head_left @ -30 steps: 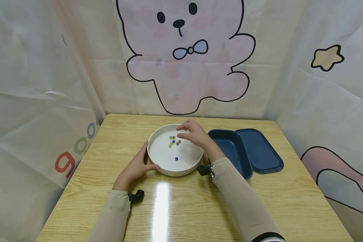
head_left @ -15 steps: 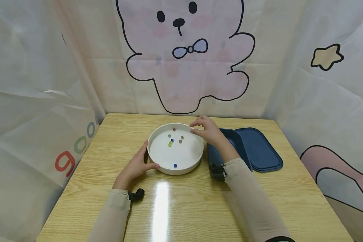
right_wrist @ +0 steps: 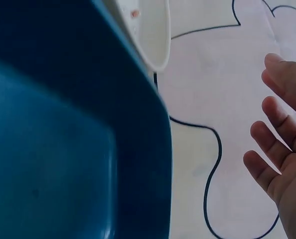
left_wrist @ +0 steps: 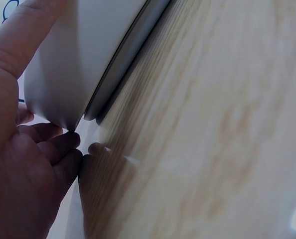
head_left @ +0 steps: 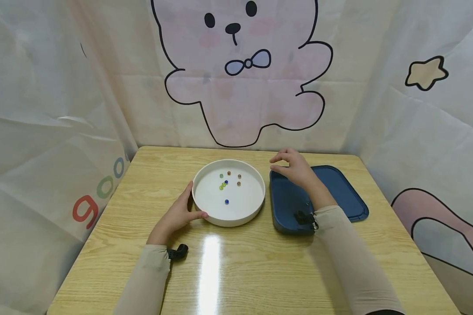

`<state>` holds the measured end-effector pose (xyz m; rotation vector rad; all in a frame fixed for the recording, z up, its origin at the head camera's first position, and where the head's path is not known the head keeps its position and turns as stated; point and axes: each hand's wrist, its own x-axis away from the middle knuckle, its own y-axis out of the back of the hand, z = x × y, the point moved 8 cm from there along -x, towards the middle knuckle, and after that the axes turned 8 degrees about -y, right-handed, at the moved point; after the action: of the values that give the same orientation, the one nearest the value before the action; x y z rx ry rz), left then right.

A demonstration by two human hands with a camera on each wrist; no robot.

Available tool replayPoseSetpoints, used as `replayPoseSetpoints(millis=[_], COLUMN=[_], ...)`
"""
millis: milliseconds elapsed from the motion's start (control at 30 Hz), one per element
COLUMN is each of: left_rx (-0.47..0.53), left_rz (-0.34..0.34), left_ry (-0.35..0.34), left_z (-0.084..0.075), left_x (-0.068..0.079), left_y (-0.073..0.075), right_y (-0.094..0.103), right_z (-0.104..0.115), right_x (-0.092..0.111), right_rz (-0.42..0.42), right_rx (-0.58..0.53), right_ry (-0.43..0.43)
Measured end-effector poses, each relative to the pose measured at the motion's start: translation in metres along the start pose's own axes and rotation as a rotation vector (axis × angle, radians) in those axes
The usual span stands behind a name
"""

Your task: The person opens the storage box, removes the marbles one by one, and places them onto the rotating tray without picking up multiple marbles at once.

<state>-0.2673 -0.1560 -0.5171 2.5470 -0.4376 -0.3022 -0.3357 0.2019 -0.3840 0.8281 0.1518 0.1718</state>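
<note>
A round white bowl point(head_left: 242, 205) sits on the table with several small glass marbles inside. A blue marble point(head_left: 226, 201) lies apart from the others, nearer the front. My left hand point(head_left: 177, 216) holds the bowl at its left side, thumb at the front wall; in the left wrist view its fingertips are at the bowl's lower edge. My right hand point(head_left: 295, 168) is raised over the far end of a dark blue rectangular box point(head_left: 285, 205). Its thumb and forefinger stand apart, and I see nothing between them. The right wrist view shows the fingers spread beside the box.
A flat blue lid point(head_left: 344, 192) lies right of the box, partly behind the right forearm. The wooden table point(head_left: 252, 271) ends at a printed cloth backdrop point(head_left: 236, 109), with cloth walls on both sides. A black wrist camera point(head_left: 305, 217) sits on the right wrist.
My right hand has moved right, from over the bowl to over the box. Marbles have rolled inside the bowl; the lone blue one went forward, then back. The left hand stays put.
</note>
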Motion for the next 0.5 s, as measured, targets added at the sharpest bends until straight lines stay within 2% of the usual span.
replayPoseSetpoints(millis=[167, 500], left_rx=[0.001, 0.003], left_rz=[0.008, 0.005], left_ry=[0.001, 0.017], left_z=[0.001, 0.0], left_x=[-0.001, 0.0], left_y=[-0.003, -0.002], right_y=[0.012, 0.031], right_z=[-0.018, -0.035], right_x=[0.005, 0.019], right_rz=[-0.018, -0.054], right_rx=[0.002, 0.031], right_ry=[-0.016, -0.007])
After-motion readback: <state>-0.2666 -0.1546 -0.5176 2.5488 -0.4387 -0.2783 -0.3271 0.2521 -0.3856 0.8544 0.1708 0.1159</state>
